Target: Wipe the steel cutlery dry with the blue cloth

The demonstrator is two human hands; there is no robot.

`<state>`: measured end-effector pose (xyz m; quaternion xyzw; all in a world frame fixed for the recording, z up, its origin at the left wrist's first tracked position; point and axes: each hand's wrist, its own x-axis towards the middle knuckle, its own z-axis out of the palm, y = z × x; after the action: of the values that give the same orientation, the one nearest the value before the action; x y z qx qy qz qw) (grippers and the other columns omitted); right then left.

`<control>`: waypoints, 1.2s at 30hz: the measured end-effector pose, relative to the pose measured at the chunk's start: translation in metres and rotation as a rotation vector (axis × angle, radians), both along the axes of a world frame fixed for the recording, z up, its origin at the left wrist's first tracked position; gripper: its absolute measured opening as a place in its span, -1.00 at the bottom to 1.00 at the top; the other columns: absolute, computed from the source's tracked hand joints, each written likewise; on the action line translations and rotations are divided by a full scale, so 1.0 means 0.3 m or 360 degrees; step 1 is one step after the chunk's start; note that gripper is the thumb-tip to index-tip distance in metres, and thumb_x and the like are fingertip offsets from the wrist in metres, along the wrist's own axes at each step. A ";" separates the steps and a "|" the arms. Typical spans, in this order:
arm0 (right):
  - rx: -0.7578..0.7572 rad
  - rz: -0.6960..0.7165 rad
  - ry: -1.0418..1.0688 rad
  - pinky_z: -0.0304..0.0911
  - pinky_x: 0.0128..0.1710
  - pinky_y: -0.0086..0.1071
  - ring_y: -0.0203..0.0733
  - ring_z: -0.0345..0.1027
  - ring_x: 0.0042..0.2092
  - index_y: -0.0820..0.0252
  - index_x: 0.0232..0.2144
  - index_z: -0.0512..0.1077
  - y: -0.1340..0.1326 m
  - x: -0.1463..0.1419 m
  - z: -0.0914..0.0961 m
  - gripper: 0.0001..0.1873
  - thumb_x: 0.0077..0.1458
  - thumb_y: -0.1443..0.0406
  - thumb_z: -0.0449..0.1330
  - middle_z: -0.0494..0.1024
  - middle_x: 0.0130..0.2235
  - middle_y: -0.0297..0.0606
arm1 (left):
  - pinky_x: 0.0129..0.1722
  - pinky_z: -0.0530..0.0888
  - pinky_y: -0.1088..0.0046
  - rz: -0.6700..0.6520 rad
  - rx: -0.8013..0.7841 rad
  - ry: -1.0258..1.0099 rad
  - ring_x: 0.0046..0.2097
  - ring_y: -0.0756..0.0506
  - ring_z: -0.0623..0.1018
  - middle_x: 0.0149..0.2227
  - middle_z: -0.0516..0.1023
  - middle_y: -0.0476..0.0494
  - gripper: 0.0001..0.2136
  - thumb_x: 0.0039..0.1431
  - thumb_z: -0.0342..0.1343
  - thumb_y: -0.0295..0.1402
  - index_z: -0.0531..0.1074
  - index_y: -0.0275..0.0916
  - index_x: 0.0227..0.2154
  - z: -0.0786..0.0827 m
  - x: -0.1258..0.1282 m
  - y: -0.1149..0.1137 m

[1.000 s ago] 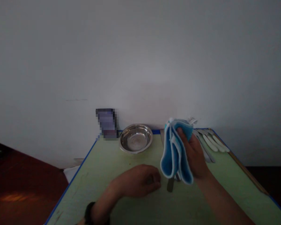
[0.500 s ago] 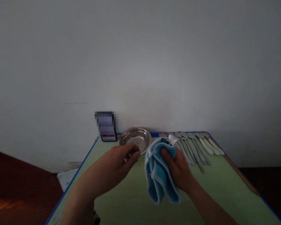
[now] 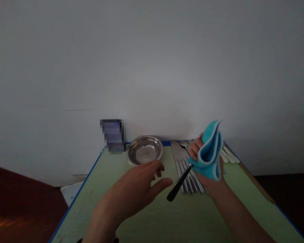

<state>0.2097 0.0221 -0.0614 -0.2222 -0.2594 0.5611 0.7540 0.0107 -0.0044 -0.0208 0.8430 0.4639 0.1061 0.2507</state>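
My right hand (image 3: 196, 148) grips a folded blue cloth (image 3: 210, 152) with pale edging, raised over the right part of the table. From the cloth's lower left sticks the metal handle (image 3: 178, 184) of a piece of cutlery, slanting down to the left. Its other end is hidden by the cloth and fingers, so its kind does not show. My left hand (image 3: 139, 189) is empty, thumb and fingers apart, just left of that handle and in front of a round steel bowl (image 3: 145, 153). Behind the handle lie several metal utensils (image 3: 177, 152) in a row.
Several pale-handled utensils (image 3: 229, 156) lie at the right edge of the green table (image 3: 152, 219). A partly blurred phone (image 3: 114, 135) leans against the wall (image 3: 152, 67) at the back left. A wooden strip (image 3: 255, 184) runs along the right edge.
My right hand has moved right and up with the cloth, and a cutlery handle now shows below it. My left hand has shifted slightly right, its thumb and fingers wider apart.
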 end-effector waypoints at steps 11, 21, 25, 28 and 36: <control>-0.0166 -0.0005 0.0334 0.17 -0.61 -0.58 -0.42 0.15 -0.58 0.16 -0.64 0.26 0.013 0.035 0.021 -0.71 0.08 0.22 0.05 0.27 -0.59 -0.43 | -0.34 0.42 0.41 -0.0272 0.0307 -0.0053 -0.34 -0.09 0.52 -0.22 0.54 -0.07 -0.47 0.13 0.08 -0.37 0.08 0.00 0.15 -0.004 0.086 -0.045; -0.0359 0.0024 0.0411 0.30 -0.51 -0.48 -0.36 0.31 -0.53 0.13 -0.58 0.37 -0.001 0.072 0.110 -0.66 0.16 0.31 -0.08 0.43 -0.56 -0.41 | -0.23 0.50 0.41 -0.0271 0.0853 -0.0306 -0.23 -0.08 0.57 -0.20 0.59 0.01 -0.66 0.13 0.14 -0.30 0.36 0.03 -0.01 0.048 0.009 -0.031; -0.0376 0.0000 0.0510 0.35 -0.44 -0.45 -0.35 0.38 -0.49 0.12 -0.60 0.38 0.006 0.103 0.116 -0.63 0.17 0.29 -0.09 0.49 -0.54 -0.42 | -0.29 0.55 0.40 -0.0117 0.0893 -0.0335 -0.27 -0.10 0.59 -0.20 0.60 0.02 -0.68 0.13 0.12 -0.24 0.39 0.04 -0.03 0.063 -0.033 -0.021; -0.0373 -0.0004 0.0444 0.37 -0.42 -0.44 -0.36 0.41 -0.47 0.12 -0.58 0.40 0.008 0.106 0.110 -0.64 0.17 0.28 -0.07 0.53 -0.51 -0.42 | -0.28 0.55 0.41 -0.0059 0.0909 -0.0315 -0.26 -0.09 0.60 -0.17 0.59 0.05 -0.70 0.15 0.09 -0.19 0.39 0.08 -0.04 0.071 -0.061 -0.017; -0.0365 0.0027 0.0306 0.42 -0.36 -0.43 -0.36 0.45 -0.42 0.11 -0.51 0.46 0.005 0.058 0.101 -0.64 0.18 0.32 -0.08 0.58 -0.46 -0.40 | -0.20 0.52 0.40 0.0014 0.0819 -0.0160 -0.17 -0.12 0.56 -0.07 0.52 0.00 -0.62 0.21 -0.01 -0.19 0.21 0.05 0.10 0.073 -0.083 -0.015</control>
<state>0.2270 0.0236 -0.0310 -0.2500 -0.1220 0.6120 0.7403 -0.0141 -0.0089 0.0012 0.8707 0.4122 0.2634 0.0503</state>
